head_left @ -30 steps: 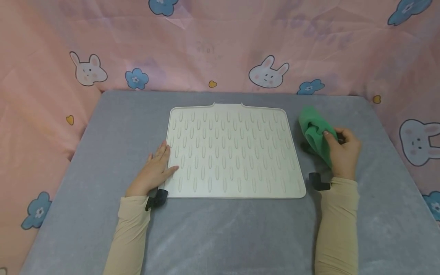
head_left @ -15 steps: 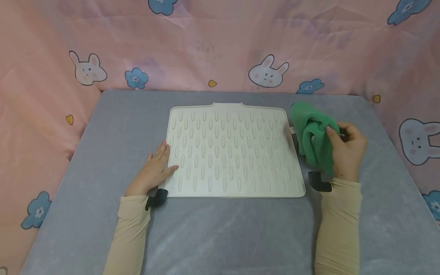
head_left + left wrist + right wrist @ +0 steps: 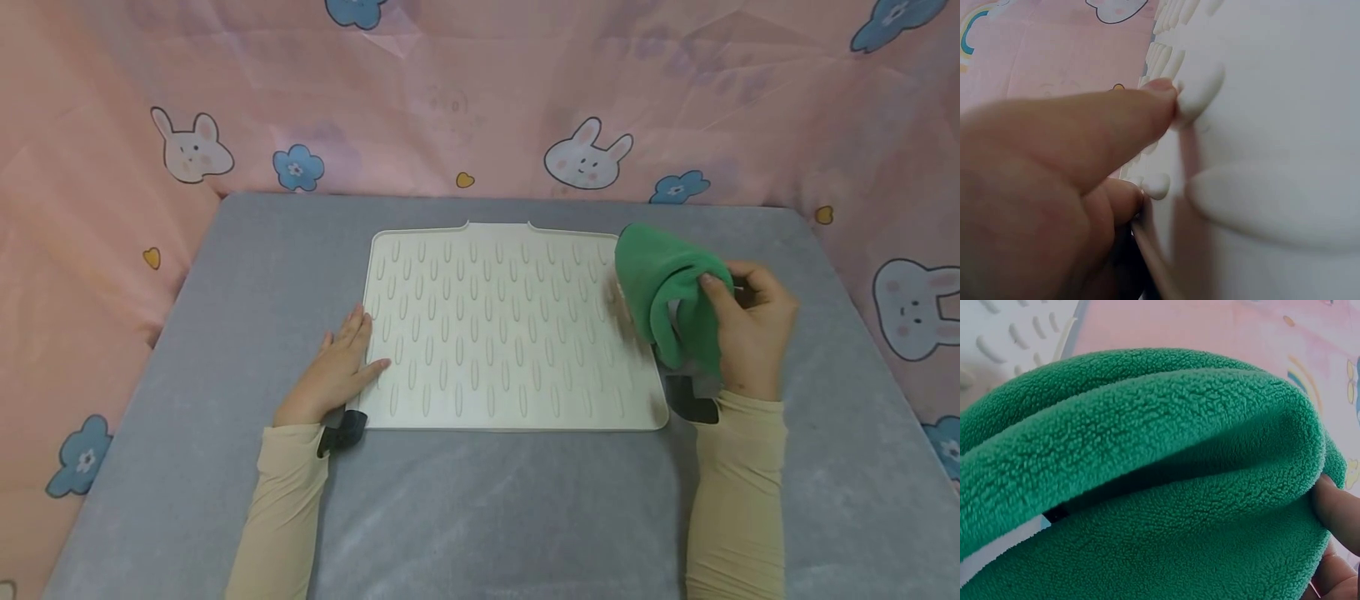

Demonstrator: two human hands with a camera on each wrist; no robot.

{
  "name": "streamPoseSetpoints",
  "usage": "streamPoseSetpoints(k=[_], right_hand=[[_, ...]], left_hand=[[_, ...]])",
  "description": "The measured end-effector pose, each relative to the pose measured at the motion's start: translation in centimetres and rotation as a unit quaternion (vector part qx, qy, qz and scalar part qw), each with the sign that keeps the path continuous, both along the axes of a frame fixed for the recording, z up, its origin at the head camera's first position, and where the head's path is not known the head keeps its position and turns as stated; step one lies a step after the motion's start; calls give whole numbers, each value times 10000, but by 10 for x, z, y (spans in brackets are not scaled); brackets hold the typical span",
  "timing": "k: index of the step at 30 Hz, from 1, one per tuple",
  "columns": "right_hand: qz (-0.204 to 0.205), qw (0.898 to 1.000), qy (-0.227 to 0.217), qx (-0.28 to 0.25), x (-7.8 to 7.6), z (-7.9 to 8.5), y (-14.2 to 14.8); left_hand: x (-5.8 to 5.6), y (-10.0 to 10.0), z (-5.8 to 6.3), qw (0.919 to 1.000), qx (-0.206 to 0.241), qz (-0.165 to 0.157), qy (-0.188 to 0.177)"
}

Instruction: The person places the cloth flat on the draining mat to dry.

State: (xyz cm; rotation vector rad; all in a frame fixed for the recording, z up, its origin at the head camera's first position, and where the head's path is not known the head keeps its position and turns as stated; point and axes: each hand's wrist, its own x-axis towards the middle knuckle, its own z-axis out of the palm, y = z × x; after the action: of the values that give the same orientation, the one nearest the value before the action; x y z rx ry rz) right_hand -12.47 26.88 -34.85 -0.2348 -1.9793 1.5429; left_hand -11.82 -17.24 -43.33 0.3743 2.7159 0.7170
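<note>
A cream ribbed silicone mat (image 3: 510,325) lies flat in the middle of the grey table (image 3: 480,500). My left hand (image 3: 337,367) rests flat on the mat's left edge, fingers straight; in the left wrist view a fingertip (image 3: 1160,94) presses beside a raised rib of the mat (image 3: 1272,156). My right hand (image 3: 750,329) grips a folded green fleece cloth (image 3: 667,292), held just above the mat's right edge. The cloth (image 3: 1147,487) fills the right wrist view, with a fingertip (image 3: 1338,509) at its right side.
Pink sheeting printed with rabbits and flowers (image 3: 480,100) walls the table at the back and both sides. Bare grey tabletop lies in front of the mat and to both sides of it. A black wrist strap (image 3: 693,408) shows on my right sleeve.
My right hand has lifted the green cloth and carried it left, from beside the mat to over its right edge. The left hand has stayed put.
</note>
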Motion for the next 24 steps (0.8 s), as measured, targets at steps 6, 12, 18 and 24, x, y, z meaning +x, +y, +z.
streamPoseSetpoints(k=[6, 12, 18, 24], right_hand=[[324, 9986, 289, -310, 3, 1, -4], [647, 9939, 628, -630, 5, 4, -10], [1090, 9875, 789, -817, 5, 4, -15], [1239, 9853, 831, -832, 5, 5, -21]], left_hand=[[1, 1, 1, 10000, 57, 52, 5], [1, 2, 1, 10000, 31, 82, 6], [1, 1, 1, 10000, 46, 74, -4], [1, 1, 1, 10000, 52, 63, -21]])
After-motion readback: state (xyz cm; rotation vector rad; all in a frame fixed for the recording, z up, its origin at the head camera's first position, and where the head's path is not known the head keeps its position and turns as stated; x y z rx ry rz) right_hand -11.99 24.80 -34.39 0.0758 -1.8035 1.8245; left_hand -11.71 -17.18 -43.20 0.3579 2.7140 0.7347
